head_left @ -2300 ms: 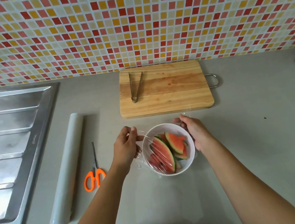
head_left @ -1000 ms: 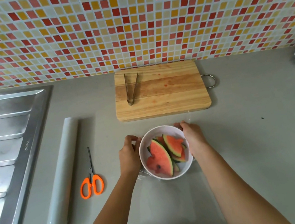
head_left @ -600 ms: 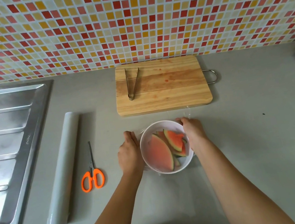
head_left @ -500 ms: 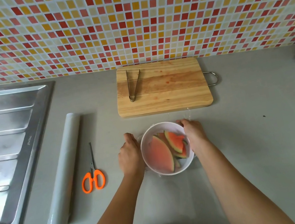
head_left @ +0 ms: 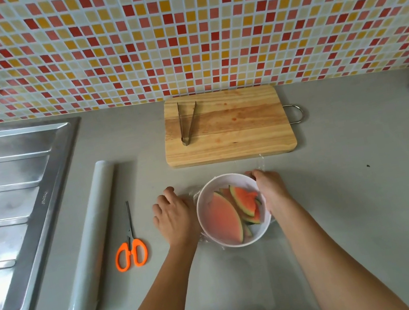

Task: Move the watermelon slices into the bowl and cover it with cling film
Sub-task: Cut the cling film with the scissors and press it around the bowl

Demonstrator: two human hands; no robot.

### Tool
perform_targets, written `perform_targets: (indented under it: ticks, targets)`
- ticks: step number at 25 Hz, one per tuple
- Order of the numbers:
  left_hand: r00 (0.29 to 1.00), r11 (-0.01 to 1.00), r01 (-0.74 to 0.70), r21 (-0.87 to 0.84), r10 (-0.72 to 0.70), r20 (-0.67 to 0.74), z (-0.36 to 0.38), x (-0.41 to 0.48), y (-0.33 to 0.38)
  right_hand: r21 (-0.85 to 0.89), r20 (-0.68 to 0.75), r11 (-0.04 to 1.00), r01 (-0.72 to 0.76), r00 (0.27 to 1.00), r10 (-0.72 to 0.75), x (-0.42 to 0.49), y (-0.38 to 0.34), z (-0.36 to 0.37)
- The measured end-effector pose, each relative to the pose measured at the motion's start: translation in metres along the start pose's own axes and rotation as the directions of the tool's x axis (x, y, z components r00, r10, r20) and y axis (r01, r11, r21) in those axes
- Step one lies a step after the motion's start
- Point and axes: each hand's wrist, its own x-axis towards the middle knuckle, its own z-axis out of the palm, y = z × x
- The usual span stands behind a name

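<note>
My left hand (head_left: pixel 173 219) has let go and slid a little away from the white bowl (head_left: pixel 237 240); it lies flat and loose on the worktop (head_left: pixel 371 207). My right hand (head_left: pixel 271 189) presses cling film (head_left: pixel 261 162) on the rim. The watermelon slices (head_left: pixel 226 218) lie inside, long sides running away from me.

A home kitchen: grey counter (head_left: pixel 358 209), steel sink (head_left: pixel 10 205) at left, mosaic-tiled wall (head_left: pixel 175 28) in red, orange and cream, wooden board (head_left: pixel 236 127) with tongs (head_left: pixel 188 122).
</note>
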Motion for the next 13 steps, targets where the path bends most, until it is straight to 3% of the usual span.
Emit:
perform_targets:
  ticks: [3, 4, 6, 7, 9, 11, 13]
  targets:
    - [0.995, 0.994, 0.093, 0.05, -0.092, -0.028, -0.003, 0.004, -0.015, -0.004, 0.011, 1.0, -0.002, 1.0, 0.002, -0.001, 0.0, -0.001]
    - [0.992, 0.994, 0.105, -0.01, -0.106, -0.074, -0.006, 0.004, -0.022, 0.007, 0.015, 1.0, 0.0, 1.0, 0.0, -0.001, 0.0, -0.001]
    - [0.984, 0.95, 0.044, -0.31, -0.095, -0.153, -0.016, 0.004, -0.033, 0.025, 0.019, 1.0, 0.006, 1.0, -0.006, 0.001, 0.0, -0.002]
    - [0.989, 0.856, -0.012, -0.517, -0.067, -0.134, -0.021, 0.001, -0.032, 0.028, 0.018, 1.0, 0.004, 1.0, -0.004, 0.001, 0.001, -0.002]
    - [0.993, 0.569, -0.098, -0.816, 0.115, -0.04, -0.03, -0.01, -0.023, 0.034, 0.02, 0.999, -0.006, 1.0, 0.005, 0.002, 0.002, -0.001]
    - [0.957, 0.438, -0.096, -0.894, 0.287, 0.038, -0.03, -0.022, -0.009, 0.05, 0.029, 0.999, -0.006, 1.0, 0.005, 0.002, 0.004, 0.0]
    - [0.944, 0.382, 0.033, -0.924, 0.293, 0.155, -0.021, -0.031, 0.005, 0.053, 0.033, 0.999, -0.005, 0.999, 0.004, 0.003, 0.004, 0.001]
